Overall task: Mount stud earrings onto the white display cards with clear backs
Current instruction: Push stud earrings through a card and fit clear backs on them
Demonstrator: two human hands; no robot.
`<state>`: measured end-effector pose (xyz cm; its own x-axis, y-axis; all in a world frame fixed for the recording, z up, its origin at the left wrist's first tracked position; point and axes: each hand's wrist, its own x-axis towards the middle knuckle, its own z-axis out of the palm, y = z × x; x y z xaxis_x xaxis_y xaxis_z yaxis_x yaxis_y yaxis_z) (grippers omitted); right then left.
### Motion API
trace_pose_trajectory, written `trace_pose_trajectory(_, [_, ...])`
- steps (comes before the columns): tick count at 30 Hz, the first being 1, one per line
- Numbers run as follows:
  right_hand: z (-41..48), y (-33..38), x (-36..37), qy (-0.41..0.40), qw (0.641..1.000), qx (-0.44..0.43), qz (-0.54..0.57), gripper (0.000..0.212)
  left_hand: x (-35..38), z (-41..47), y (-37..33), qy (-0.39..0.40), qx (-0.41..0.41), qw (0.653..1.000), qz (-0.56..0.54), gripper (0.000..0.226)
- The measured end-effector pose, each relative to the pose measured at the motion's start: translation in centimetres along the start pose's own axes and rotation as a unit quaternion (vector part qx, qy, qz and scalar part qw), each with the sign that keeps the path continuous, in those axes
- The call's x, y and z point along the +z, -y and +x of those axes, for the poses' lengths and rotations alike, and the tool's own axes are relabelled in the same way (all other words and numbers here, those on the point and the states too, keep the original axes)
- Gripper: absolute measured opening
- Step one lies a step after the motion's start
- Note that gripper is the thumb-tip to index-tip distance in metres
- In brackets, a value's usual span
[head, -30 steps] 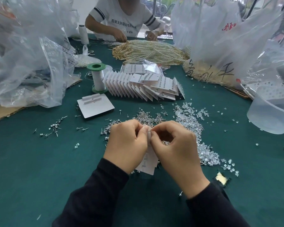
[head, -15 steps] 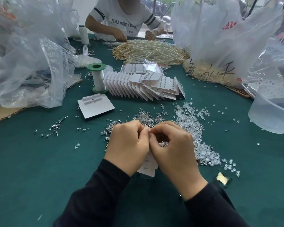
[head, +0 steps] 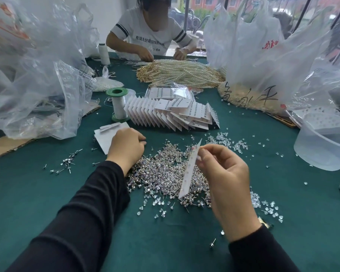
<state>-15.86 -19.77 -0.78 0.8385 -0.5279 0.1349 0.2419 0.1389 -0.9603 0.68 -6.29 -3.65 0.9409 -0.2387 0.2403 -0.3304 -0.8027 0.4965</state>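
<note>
My right hand [head: 222,173] pinches a white display card [head: 189,169] edge-on above a heap of silver stud earrings [head: 163,171]. My left hand [head: 127,146] is out at the far left edge of that heap, fingers curled with the tips together; whether they hold a stud I cannot tell. Clear backs [head: 226,142] lie scattered behind the heap, with more to its right [head: 267,207]. Finished cards [head: 171,114] stand fanned in a row further back. A short stack of blank white cards [head: 104,138] lies beside my left hand.
A green-capped thread spool [head: 118,105] stands left of the fanned cards. Plastic bags [head: 37,91] crowd the left side, and more bags [head: 273,61] the right. A translucent tub [head: 326,142] sits at the right edge. Another person [head: 147,34] works pearl strands [head: 181,73] across the table.
My hands were joined over the card; now they have parted. The left hand has moved left and away to the stud heap's edge, and the right hand alone holds the card.
</note>
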Motion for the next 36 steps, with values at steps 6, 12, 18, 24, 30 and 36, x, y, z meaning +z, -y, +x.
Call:
trace_pose_trajectory(6, [0.4, 0.6, -0.5, 0.044, 0.959, 0.184, 0.211, 0.018, -2.2, -1.8, -2.3, -0.044, 0.037, 0.97, -0.236, 0.009])
trace_pose_trajectory(12, [0.3, 0.4, -0.4, 0.089, 0.923, 0.229, 0.296, 0.062, -3.7, -5.9, -6.8, 0.081, 0.178, 0.863, -0.465, 0.021])
trace_pose_trajectory(18, [0.3, 0.1, -0.4, 0.102, 0.925, 0.226, 0.289, 0.023, -2.8, -6.3, -7.3, 0.072, 0.203, 0.879, -0.425, 0.022])
trace_pose_trajectory(24, [0.2, 0.1, 0.0, 0.083, 0.924, 0.226, 0.297, 0.015, -2.2, -6.7, -7.4, 0.027, 0.208, 0.888, -0.41, 0.018])
trace_pose_trajectory(30, [0.0, 0.0, 0.1, 0.067, 0.923, 0.227, 0.302, 0.015, -1.7, -7.1, -7.7, 0.006, 0.191, 0.894, -0.405, 0.019])
trace_pose_trajectory(36, [0.6, -1.0, 0.1, -0.036, 0.948, 0.183, 0.259, 0.014, -1.6, -8.0, -8.2, 0.002, 0.21, 0.926, -0.314, 0.025])
